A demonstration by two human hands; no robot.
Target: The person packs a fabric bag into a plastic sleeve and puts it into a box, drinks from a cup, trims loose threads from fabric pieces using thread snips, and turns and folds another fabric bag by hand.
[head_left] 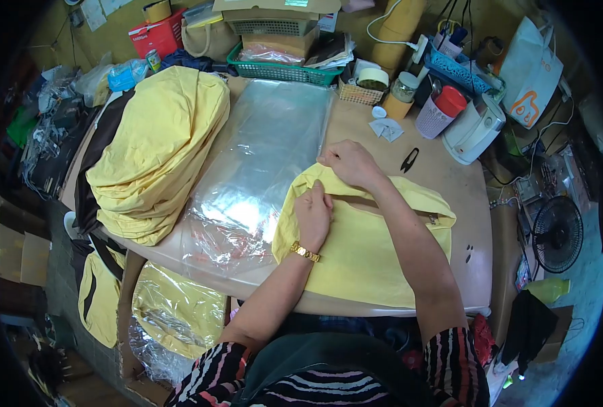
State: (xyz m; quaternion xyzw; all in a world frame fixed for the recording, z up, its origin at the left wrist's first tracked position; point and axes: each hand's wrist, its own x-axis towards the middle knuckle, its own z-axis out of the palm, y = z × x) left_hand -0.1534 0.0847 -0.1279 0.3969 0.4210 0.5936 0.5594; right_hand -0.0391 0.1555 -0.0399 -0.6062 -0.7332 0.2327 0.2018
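Note:
A yellow cloth cover [369,254] lies on the table in front of me, with a long slit that looks like a zipper opening across its upper part. My left hand [313,214] is closed on the cloth near the slit's left end, thumb up and fingers curled. Just above and to the right, my right hand [352,164] pinches the cover's top edge. The fingertips of both hands are partly hidden. To the right of my right hand lies a pair of black thread snips [410,160].
Left of the cover are stacked clear plastic bags [260,142] and a tall pile of yellow cloth [159,149]. A green basket [284,73], glass jar [404,88], lilac cup [431,122] and white kettle [474,129] line the back. A plastic-wrapped yellow bundle [179,305] sits below the table's left edge.

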